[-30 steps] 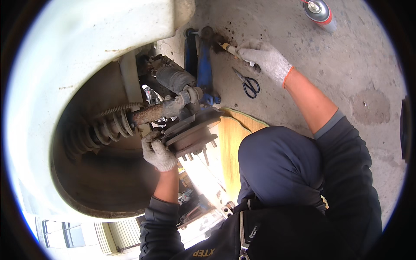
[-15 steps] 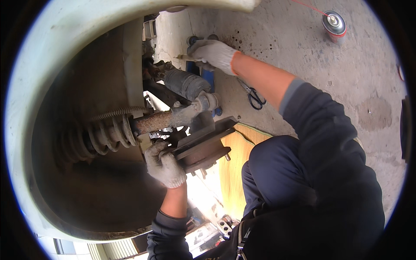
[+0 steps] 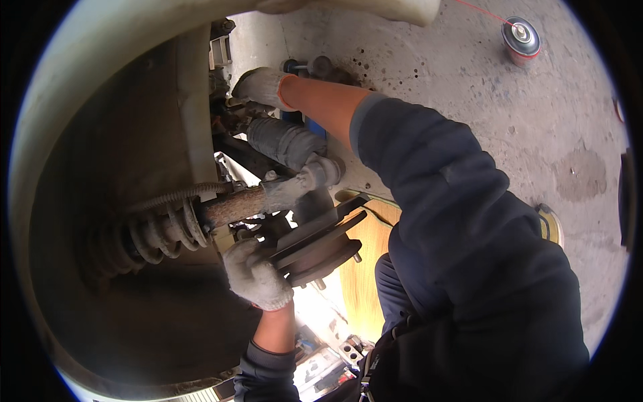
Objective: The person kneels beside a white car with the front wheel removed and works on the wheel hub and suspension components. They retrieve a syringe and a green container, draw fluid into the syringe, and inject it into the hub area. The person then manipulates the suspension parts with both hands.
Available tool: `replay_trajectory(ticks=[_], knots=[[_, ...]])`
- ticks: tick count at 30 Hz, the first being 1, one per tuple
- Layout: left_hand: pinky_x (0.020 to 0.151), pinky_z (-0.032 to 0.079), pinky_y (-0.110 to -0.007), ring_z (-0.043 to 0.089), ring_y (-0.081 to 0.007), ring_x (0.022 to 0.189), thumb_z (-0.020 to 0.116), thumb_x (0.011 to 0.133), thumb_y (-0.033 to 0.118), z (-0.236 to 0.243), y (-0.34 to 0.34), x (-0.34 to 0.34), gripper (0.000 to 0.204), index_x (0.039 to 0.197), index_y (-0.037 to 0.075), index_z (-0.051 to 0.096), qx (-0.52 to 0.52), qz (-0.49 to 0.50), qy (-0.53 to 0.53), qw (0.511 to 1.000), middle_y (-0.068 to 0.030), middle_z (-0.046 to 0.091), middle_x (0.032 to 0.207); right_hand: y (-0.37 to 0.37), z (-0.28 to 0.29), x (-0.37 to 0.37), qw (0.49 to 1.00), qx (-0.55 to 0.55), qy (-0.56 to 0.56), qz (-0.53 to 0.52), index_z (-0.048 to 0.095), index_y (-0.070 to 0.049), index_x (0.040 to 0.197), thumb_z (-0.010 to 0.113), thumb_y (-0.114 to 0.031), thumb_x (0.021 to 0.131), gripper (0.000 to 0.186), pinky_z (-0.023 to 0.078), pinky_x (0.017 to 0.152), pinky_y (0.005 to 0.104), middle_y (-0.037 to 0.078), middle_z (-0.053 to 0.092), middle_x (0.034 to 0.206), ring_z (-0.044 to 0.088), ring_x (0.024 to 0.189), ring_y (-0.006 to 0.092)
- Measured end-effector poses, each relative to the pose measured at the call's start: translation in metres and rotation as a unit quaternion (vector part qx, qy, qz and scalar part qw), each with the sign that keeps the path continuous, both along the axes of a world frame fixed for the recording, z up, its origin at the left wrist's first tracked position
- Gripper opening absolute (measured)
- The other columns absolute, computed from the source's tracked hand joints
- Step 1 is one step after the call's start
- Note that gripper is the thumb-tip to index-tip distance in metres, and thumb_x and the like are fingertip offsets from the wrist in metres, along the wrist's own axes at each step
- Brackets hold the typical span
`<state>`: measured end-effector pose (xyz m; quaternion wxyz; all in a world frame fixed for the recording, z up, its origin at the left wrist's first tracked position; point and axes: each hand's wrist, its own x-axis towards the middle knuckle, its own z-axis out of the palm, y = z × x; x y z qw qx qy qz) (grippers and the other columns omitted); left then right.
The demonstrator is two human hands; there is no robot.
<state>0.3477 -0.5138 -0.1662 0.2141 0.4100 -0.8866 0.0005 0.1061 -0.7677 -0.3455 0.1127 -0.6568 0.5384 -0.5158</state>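
Observation:
My left hand (image 3: 258,276), in a dirty white glove, is closed round the left edge of the brake disc (image 3: 305,240). The disc and its studded hub (image 3: 328,261) sit tilted. My right hand (image 3: 258,88), gloved too, reaches far into the wheel well above the ribbed rubber boot (image 3: 284,142); its fingers are in shadow and mostly hidden, so what they hold does not show. A rusty strut (image 3: 234,208) with a coil spring (image 3: 167,231) runs leftward from the joint beside the disc.
The pale fender (image 3: 30,167) arches over the left side. A blue stand (image 3: 315,127) is partly covered by my right arm. On the concrete floor is a spray can (image 3: 521,41) with a thin red straw. A wood-patterned board (image 3: 365,268) lies below the hub.
My right hand has moved left, deeper into the wheel well; the thin light thing in it no longer shows. My right arm now covers the scissors. My left hand stays on the disc, which has shifted slightly.

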Motion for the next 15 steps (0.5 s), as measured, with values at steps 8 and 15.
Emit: replay_trajectory(ticks=[8, 15], knots=[[0.091, 0.055, -0.037, 0.067, -0.0237, 0.095, 0.049, 0.102, 0.024, 0.003, 0.001, 0.000, 0.034, 0.109, -0.006, 0.064, -0.045, -0.022, -0.064, 0.997, -0.0156, 0.069, 0.105, 0.013, -0.007, -0.002, 0.780, 0.082, -0.578, 0.226, 0.076, -0.004, 0.106, 0.059, -0.014, 0.106, 0.020, 0.046, 0.051, 0.0337, 0.004, 0.073, 0.081, 0.055, 0.055, 0.0142], [0.092, 0.054, -0.037, 0.066, -0.0235, 0.096, 0.052, 0.107, 0.035, 0.000, 0.000, -0.002, 0.043, 0.110, -0.006, 0.065, -0.001, -0.037, -0.002, 0.999, -0.0145, 0.069, 0.106, 0.018, 0.014, -0.027, 0.887, 0.068, -0.418, 0.184, 0.081, -0.011, 0.118, 0.066, -0.022, 0.103, 0.024, 0.052, 0.061, 0.0340, 0.007, 0.081, 0.104, 0.065, 0.071, 0.0157]])
